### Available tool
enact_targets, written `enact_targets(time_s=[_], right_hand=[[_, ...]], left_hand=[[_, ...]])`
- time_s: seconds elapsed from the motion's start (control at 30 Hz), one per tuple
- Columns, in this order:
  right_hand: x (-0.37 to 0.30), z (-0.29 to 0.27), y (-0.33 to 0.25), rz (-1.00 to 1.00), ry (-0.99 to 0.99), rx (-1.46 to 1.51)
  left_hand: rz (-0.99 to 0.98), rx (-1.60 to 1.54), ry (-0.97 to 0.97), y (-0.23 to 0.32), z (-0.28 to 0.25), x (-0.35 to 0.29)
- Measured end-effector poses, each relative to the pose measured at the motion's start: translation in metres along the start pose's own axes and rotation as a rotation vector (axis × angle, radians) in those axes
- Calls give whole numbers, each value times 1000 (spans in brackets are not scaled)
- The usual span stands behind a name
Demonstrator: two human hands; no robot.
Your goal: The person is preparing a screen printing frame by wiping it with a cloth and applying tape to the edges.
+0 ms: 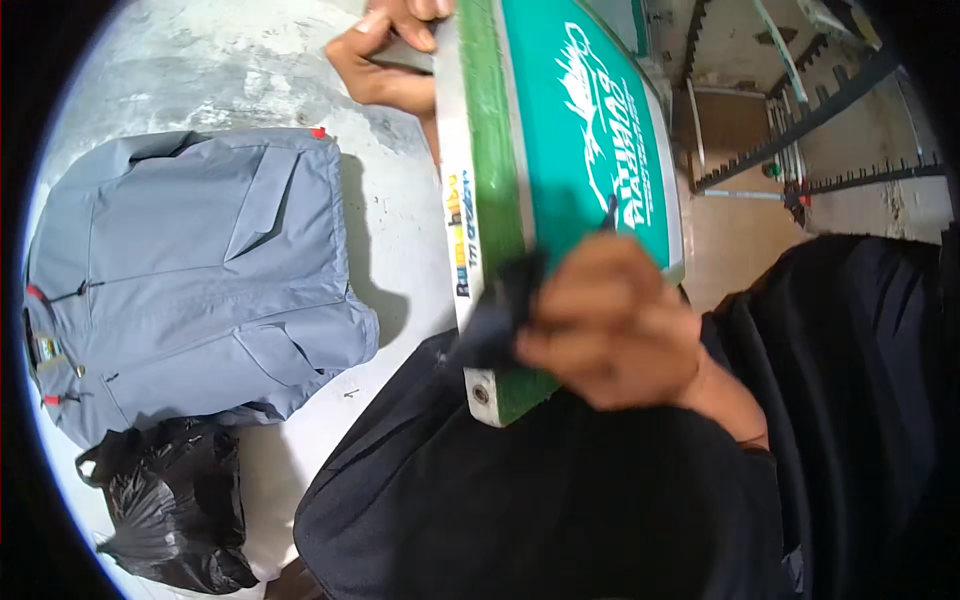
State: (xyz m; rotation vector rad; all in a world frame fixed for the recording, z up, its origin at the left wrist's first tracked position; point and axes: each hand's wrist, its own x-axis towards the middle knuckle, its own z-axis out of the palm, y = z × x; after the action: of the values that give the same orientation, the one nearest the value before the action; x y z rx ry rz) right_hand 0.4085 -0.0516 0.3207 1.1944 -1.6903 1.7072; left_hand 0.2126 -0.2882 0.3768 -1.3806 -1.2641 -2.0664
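A screen-printing frame [490,190] stands tilted on edge in front of me, its teal mesh [560,130] bearing a white design. The sides of the frame are painted green and white, with stickers along the edge. At its far end my left hand [385,65] is closed round the white edge, the wrist passing out of sight behind the frame. Over the near part of the mesh, my right hand [620,325] is blurred by motion and closed on a bunched black cloth [503,305]. A small dark tip [609,212] sticks out above its fingers; its kind is unclear.
A grey jacket [200,260] lies flat on the pale, stained surface [230,60] to the left. Below it sits a black plastic bag [175,500]. Toothed metal racks [800,130] rise at upper right. Dark clothing [560,500] covers my lap.
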Motion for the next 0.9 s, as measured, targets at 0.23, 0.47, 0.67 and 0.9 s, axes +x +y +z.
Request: enact_targets(time_s=[0.23,0.47,0.67,0.9], right_hand=[[39,-24,36,-178,149,-378],[52,-45,40,-229,114,-587],[38,-26,59,-424,419,-262],[93,-66,52,-40,325,-322]], left_hand=[[127,-169,52,-23,53,7],[80,-63,220,-22,106,17],[48,-90,183,-29,117,32],[44,-21,109,-37,110,49]])
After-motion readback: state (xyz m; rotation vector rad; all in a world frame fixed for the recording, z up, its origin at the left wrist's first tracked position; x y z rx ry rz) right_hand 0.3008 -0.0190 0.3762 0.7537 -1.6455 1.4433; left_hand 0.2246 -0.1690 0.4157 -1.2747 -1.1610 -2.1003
